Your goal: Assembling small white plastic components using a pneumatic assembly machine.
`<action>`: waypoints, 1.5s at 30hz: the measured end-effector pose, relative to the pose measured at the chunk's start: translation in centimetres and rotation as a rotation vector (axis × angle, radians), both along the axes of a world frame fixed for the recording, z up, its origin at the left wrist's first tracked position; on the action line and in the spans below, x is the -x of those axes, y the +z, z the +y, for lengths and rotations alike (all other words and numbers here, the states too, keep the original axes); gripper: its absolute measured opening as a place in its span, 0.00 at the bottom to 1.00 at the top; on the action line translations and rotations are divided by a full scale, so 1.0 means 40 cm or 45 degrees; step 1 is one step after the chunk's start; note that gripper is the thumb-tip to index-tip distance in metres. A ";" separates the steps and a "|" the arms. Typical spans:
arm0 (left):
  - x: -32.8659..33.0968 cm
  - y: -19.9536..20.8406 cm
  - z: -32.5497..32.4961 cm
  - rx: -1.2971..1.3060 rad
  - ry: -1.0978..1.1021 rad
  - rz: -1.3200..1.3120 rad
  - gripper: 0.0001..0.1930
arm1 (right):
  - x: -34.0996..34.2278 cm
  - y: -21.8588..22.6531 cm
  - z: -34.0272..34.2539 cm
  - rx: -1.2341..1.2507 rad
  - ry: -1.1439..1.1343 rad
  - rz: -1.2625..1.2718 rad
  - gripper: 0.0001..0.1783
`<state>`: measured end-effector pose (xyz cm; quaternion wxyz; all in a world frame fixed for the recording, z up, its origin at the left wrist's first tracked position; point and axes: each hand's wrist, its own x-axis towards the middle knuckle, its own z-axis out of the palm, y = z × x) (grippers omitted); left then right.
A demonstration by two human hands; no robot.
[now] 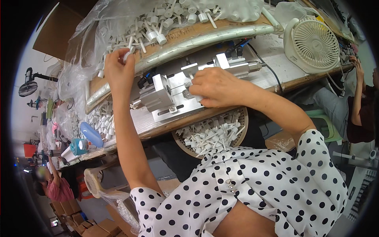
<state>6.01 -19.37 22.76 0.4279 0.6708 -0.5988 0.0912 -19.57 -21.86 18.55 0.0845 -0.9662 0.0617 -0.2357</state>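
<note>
- One white surface runs across the view, carrying the work.
- On it lies a metal clamping fixture; treat it as the clock's centre. Fingers are best kept out of its gap, I judge, whenever its parts could move.
- A round perforated basket, full of white pieces, sits at five o'clock, conveniently close below.
- The right hand reaches in from three o'clock, fingers curled narrow over the fixture's middle. A white bit shows beneath; gripped or merely touched, I cannot tell. Square, steady placing should serve best.
- The left hand, between nine and ten o'clock, pinches a white plastic piece in its fingertips; a light pinch probably suffices.
</note>
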 end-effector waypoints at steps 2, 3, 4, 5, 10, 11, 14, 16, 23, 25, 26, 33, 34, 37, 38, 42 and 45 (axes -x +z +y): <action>0.045 -0.011 0.066 0.105 -0.071 0.262 0.09 | -0.015 0.007 -0.032 -0.057 0.142 0.020 0.10; 0.087 -0.019 0.095 0.084 -0.112 0.266 0.09 | -0.020 0.021 -0.056 -0.057 0.139 0.020 0.10; 0.134 -0.028 0.120 0.062 -0.146 0.270 0.09 | -0.031 0.041 -0.083 -0.206 0.141 -0.038 0.11; 0.166 -0.056 0.135 0.129 -0.261 0.346 0.10 | -0.047 0.062 -0.112 -0.356 0.150 -0.096 0.13; 0.292 -0.121 0.218 0.039 -0.237 0.404 0.11 | -0.188 0.142 -0.238 -0.059 -0.126 -0.143 0.14; 0.294 -0.131 0.226 0.052 -0.191 0.427 0.11 | -0.218 0.144 -0.251 -0.028 -0.191 -0.167 0.13; 0.303 -0.176 0.247 0.059 -0.168 0.455 0.11 | -0.263 0.131 -0.282 0.037 -0.342 -0.099 0.13; 0.318 -0.191 0.255 0.053 -0.179 0.453 0.11 | -0.272 0.111 -0.298 0.072 -0.421 -0.008 0.14; 0.336 -0.203 0.231 0.012 -0.273 0.315 0.10 | -0.243 0.106 -0.267 0.031 -0.278 -0.040 0.16; 0.334 -0.205 0.209 0.025 -0.322 0.205 0.10 | -0.219 0.122 -0.255 -0.066 -0.263 -0.073 0.15; 0.334 -0.206 0.197 -0.005 -0.354 0.157 0.10 | -0.209 0.124 -0.251 -0.198 -0.193 -0.156 0.15; 0.369 -0.178 0.165 -0.109 -0.322 -0.043 0.09 | -0.033 0.138 -0.140 -0.654 -0.097 -0.326 0.13; 0.372 -0.177 0.164 -0.145 -0.294 -0.070 0.09 | -0.016 0.129 -0.135 -0.641 -0.047 -0.412 0.13; 0.373 -0.176 0.157 -0.126 -0.319 -0.045 0.09 | 0.054 0.127 -0.082 -0.921 -0.108 -0.519 0.08; 0.371 -0.176 0.158 -0.133 -0.319 -0.045 0.09 | 0.067 0.110 -0.072 -0.898 -0.110 -0.583 0.11; 0.354 -0.185 0.159 -0.098 -0.308 -0.025 0.09 | 0.116 0.077 -0.028 -0.874 -0.087 -0.567 0.13; 0.359 -0.190 0.187 -0.051 -0.380 0.162 0.08 | 0.131 0.046 -0.002 -0.703 -0.096 -0.428 0.13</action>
